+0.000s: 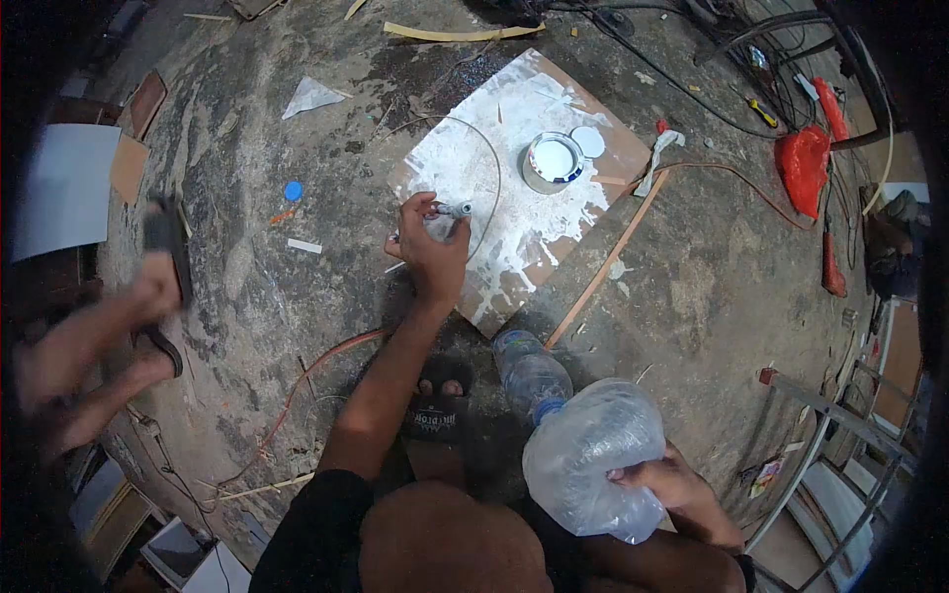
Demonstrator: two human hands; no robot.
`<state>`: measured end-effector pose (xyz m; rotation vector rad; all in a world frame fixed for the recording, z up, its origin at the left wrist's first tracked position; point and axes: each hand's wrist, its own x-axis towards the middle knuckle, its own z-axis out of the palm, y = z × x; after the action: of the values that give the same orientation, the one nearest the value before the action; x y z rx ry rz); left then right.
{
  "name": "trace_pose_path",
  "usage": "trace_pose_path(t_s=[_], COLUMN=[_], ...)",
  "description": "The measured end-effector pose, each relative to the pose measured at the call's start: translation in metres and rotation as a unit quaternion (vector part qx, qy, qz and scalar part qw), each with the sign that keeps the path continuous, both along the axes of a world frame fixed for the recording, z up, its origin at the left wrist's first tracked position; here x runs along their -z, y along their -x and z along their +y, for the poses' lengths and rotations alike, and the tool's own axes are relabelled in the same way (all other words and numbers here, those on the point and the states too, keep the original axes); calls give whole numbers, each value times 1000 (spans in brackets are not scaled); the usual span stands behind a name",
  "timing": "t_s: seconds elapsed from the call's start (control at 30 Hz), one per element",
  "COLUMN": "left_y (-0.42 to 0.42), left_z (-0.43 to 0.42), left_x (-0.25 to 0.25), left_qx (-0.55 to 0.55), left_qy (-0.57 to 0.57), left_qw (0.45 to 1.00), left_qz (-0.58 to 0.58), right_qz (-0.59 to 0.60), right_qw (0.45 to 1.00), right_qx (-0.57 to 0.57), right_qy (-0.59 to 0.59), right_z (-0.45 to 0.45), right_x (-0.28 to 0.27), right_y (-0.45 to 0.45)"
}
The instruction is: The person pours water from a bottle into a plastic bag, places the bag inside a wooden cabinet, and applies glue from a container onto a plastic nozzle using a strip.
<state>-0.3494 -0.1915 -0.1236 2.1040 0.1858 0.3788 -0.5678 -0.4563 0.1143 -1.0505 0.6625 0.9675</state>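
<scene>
My left hand (435,257) is closed around a small silvery metal piece (456,210) with a round, hollow end, held over a paint-splashed board (514,109). The fingers cover much of the piece, so its exact kind is unclear. My right hand (664,484) grips a large, crumpled clear plastic bottle (588,450) close to my body, thumb pressed into its side. Touching or overlapping it is a smaller clear bottle (529,366), a blue cap (547,408) showing where they meet. On the board stands an open can of white paint (553,162), with a pale round lid (587,142) alongside.
A thin hose (497,168) loops over the board. Red plastic (803,168) and dark cables (682,84) lie at the right. A blue cap (293,191) and a wooden strip (608,262) are on the floor. Another person's legs (109,336) are at left; a metal frame (840,420) stands right.
</scene>
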Motion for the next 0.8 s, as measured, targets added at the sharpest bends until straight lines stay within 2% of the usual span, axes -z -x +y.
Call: trace_pose_path(t_s=[0.13,0.43,0.53,0.7,0.8], left_y=[2,7,20,36,36], left_z=[-2,2,0,-8,-12], left_x=[-11,-7,-38,-112,-129], left_qx=[1,53,69,128,147], left_qy=[-56,-9,17,111,143], left_qw=[998,998,997,979,966], left_qz=[24,-28,-24,-115,-158], right_qz=[2,26,24,49,55], right_qw=[1000,1000,1000,998,998], right_qx=[2,-8,-6,-1,5], right_qy=[-11,1,6,26,15], right_z=[2,1,-1,1,1], right_x=[-6,-8,-4,-8,-6], right_y=[-8,-9,-4,-8,-8])
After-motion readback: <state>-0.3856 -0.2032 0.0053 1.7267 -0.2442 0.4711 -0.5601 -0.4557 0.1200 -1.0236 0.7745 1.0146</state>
